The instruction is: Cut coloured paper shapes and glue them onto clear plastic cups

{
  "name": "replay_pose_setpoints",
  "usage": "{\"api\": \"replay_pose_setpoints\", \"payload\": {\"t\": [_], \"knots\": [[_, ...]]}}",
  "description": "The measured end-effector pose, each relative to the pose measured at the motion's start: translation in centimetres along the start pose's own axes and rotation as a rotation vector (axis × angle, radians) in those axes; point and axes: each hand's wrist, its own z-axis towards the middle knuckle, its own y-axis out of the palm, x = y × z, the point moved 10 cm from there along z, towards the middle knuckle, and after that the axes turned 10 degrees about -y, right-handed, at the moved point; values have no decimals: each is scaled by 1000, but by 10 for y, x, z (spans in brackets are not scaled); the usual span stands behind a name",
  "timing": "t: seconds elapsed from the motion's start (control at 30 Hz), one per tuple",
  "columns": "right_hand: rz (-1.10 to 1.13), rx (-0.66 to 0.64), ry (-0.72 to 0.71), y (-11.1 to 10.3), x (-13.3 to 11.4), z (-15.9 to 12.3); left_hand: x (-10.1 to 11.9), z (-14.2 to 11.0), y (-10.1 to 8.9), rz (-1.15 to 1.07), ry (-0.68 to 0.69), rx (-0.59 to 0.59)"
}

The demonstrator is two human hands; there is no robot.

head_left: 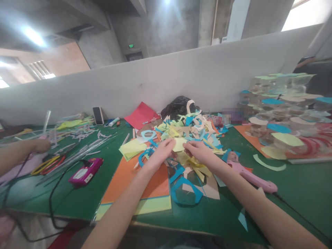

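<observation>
Yellow paper piece [180,144], pinched between left hand [161,152] and right hand [199,151] mid-desk, could tear or slip into the scrap pile [192,129] if tugged unevenly.

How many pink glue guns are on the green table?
2. One pink glue gun lies right of the right hand. A darker magenta one lies left of the left hand, past the orange paper. The paper scraps could hide more.

Matt paper scraps [192,135]; green felt-like table cover [298,186]; glossy pink plastic glue gun [250,176].
</observation>
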Motion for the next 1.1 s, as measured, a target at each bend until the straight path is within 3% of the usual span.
{"api": "replay_pose_setpoints", "payload": {"t": [0.43,1.1], "knots": [[-27,88,-13,-8,0,2,-4,1,0,36,2,21],[12,42,-31,-4,-3,4,-8,3,2,-101,-64,-17]]}}
